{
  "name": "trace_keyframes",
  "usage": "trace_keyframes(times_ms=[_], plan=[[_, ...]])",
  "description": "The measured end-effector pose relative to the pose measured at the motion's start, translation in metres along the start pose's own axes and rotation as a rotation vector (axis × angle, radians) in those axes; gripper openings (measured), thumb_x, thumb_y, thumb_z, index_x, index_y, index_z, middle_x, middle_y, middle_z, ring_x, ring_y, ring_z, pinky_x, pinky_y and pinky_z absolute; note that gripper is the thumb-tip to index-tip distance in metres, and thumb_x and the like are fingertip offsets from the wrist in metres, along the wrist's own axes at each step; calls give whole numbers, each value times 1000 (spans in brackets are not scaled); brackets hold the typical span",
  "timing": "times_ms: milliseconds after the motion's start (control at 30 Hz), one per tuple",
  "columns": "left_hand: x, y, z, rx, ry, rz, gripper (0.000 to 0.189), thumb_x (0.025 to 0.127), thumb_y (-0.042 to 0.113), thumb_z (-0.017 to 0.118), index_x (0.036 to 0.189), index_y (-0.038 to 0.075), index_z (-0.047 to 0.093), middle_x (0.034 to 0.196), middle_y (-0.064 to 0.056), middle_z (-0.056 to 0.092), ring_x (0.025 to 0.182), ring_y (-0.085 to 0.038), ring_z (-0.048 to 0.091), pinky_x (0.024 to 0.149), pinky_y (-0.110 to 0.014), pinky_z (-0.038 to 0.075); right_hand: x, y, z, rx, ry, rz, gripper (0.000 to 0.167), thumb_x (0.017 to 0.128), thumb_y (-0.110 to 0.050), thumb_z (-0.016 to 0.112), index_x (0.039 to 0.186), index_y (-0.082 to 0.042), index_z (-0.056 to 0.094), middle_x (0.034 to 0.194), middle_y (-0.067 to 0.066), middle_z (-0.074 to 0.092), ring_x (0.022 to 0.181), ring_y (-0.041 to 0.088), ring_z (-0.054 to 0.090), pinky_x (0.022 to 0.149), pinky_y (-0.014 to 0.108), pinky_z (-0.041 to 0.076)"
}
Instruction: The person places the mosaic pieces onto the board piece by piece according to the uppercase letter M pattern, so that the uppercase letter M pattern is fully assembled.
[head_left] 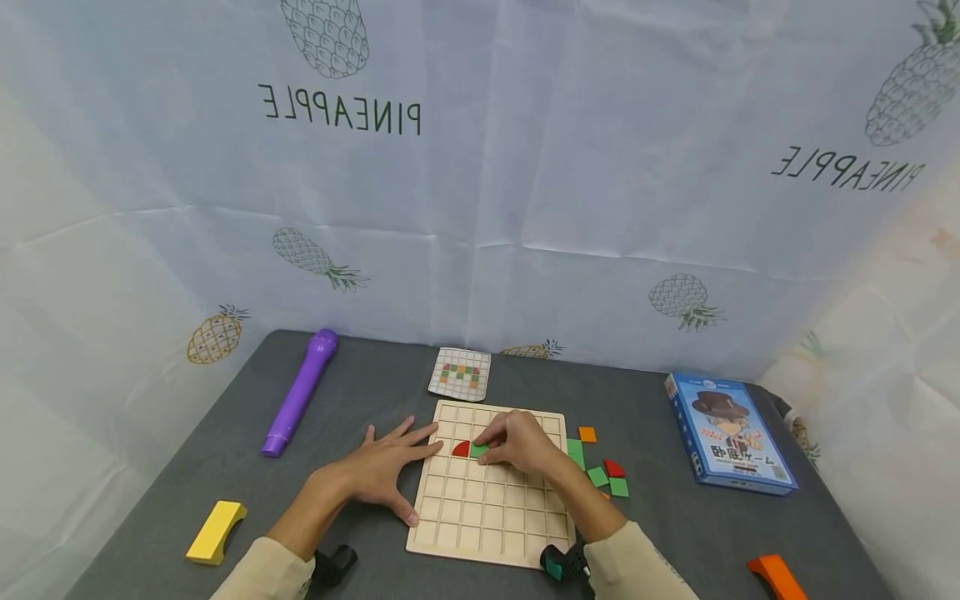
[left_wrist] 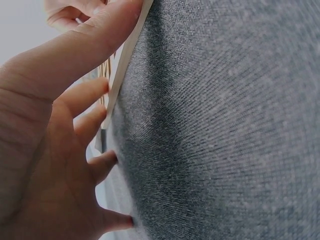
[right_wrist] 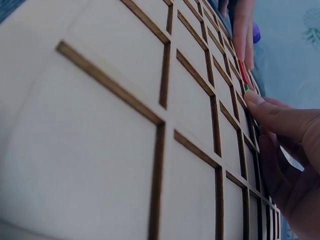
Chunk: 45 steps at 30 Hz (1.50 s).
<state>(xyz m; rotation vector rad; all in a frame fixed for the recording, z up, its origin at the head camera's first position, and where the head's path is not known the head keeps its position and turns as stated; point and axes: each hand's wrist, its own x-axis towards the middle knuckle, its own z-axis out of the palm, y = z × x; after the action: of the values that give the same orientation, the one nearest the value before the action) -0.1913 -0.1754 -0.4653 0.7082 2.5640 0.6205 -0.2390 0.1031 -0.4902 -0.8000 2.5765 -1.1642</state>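
My left hand (head_left: pixel 378 473) is spread wide at the left side of a wooden grid board (head_left: pixel 480 518), with thumb and fingertips on its edge. In the left wrist view the thumb (left_wrist: pixel 75 55) lies over the board's rim, while some fingertips rest on the dark cloth. With thumb and fingers, my right hand (head_left: pixel 523 443) pinches a green square tile (head_left: pixel 477 450) at a cell in the upper part of the board. Directly left of it lies a red quarter-round tile (head_left: pixel 461 449). A pattern card (head_left: pixel 460 375) lies just behind the board.
Several green, red and orange tiles (head_left: pixel 597 477) lie right of the board. Farther right are a blue game box (head_left: pixel 738 433) and an orange arched block (head_left: pixel 778 577). On the left lie a purple microphone (head_left: pixel 300 395) and a yellow arched block (head_left: pixel 215 532).
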Motion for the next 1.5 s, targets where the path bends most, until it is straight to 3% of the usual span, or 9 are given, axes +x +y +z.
trace_keyframes(times_ms=[233,500,733,967,1333,1500], plan=[[-1,-1,1,-6,1,0,112,64,53,93,158,23,41,172,-1,23,160,-44,10,106,-91,4,-1,-2,-2,7,-35,22,17,81,-12,85,99,-11,83,95,3,74,75,4,59,66,19,51],[0,-2,1,1,-6,3,112,65,54,92,159,24,40,173,-1,22,160,-44,10,106,-91,4,-8,-1,-25,114,-150,5,42,88,-20,81,126,-6,72,118,13,72,97,14,68,81,22,56],[0,-2,2,20,-2,17,111,65,55,91,159,24,40,173,-1,22,160,-43,11,106,-91,5,-19,5,-56,107,-72,-18,46,92,-25,77,133,-6,67,134,16,66,117,35,64,82,29,57],[-2,-2,2,24,2,21,111,66,55,91,159,22,39,174,-3,19,160,-44,11,107,-91,4,-39,21,-83,41,33,6,43,93,-26,76,134,-13,67,136,8,66,129,36,59,96,44,57],[-3,0,-1,23,2,25,112,66,54,90,159,21,39,173,-3,21,160,-44,11,107,-90,4,-72,52,-111,37,102,38,45,94,-25,74,135,-7,65,138,13,64,129,44,56,101,56,54],[-3,-1,-1,30,3,28,112,65,56,90,159,21,40,173,-3,23,160,-44,13,108,-90,5,-81,65,-115,21,103,56,47,95,-27,73,136,-4,64,139,18,63,129,47,56,100,55,55]])
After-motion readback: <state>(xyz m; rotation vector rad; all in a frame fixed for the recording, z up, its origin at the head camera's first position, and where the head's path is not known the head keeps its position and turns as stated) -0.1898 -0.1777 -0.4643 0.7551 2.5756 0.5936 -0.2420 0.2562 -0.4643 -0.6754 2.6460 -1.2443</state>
